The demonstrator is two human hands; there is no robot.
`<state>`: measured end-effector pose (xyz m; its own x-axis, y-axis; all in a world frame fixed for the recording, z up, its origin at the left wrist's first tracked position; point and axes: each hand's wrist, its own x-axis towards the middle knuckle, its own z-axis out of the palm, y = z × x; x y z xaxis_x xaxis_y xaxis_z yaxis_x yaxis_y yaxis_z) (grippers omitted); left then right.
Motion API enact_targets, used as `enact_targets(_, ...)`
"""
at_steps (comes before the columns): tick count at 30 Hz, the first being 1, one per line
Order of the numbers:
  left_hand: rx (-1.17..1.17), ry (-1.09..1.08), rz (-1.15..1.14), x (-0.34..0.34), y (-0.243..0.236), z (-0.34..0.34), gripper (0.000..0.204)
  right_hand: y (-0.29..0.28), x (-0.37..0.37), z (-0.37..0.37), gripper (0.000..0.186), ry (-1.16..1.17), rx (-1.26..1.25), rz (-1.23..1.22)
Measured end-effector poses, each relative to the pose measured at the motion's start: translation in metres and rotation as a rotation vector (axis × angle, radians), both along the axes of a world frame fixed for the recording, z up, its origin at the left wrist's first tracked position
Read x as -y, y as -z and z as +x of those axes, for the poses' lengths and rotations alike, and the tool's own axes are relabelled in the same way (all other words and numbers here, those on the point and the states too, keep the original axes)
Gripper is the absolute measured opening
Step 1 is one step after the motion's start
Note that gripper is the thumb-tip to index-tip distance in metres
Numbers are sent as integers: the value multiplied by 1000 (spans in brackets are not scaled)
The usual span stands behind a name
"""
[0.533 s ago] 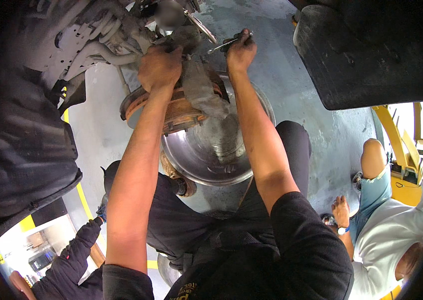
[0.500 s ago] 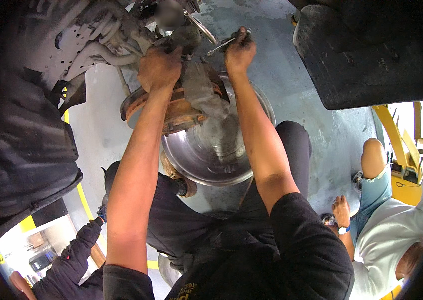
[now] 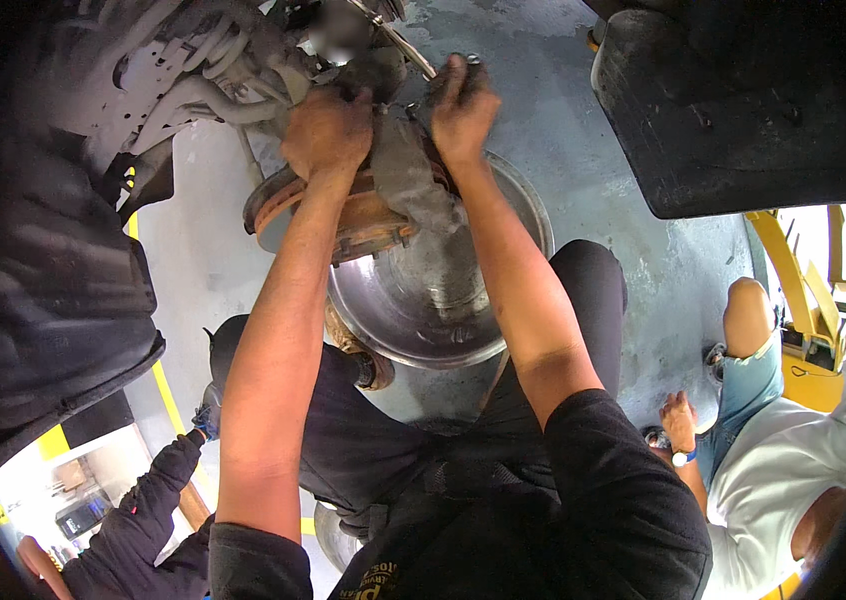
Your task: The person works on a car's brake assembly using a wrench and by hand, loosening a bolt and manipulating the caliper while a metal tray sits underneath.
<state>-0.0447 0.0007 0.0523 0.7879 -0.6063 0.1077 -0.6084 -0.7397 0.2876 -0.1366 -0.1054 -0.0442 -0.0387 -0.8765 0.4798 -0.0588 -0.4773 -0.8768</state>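
Above a rusty brake disc [image 3: 363,218], my left hand [image 3: 328,132] is closed against the greasy suspension parts; its fingertips and whatever they grip are hidden. My right hand [image 3: 465,112] is curled round a slim metal wrench, mostly covered by the fingers, just right of the hub area. A bright metal bar [image 3: 401,42] slants down from the top toward that hand. Between my wrists a grey, dusty piece [image 3: 408,175] hangs over the disc; I cannot tell whether it is cloth or metal. Below stands a wide shiny metal basin [image 3: 423,345].
Dusty suspension arms [image 3: 193,100] fill the upper left, above a black wheel-arch liner [image 3: 63,270]. A dark panel [image 3: 723,120] overhangs the upper right. At the lower right a person in a white shirt [image 3: 773,450] sits near a yellow frame [image 3: 808,340]; another person's dark sleeve [image 3: 143,510] shows lower left.
My right hand has moved left and slightly down, closer to my left hand, with the wrench turned in its grip. My left hand has shifted slightly right.
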Motion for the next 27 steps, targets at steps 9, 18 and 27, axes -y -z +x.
enact_targets(9,27,16,-10,1,-1,-1,49,-5,-4,-2,24,-105,-112,-147)
enact_targets(18,-15,97,-17,14,14,21,50,-20,1,-2,21,-298,-210,-361)
enact_targets(27,-53,226,-71,20,41,54,52,-20,11,-6,27,-394,-224,-314)
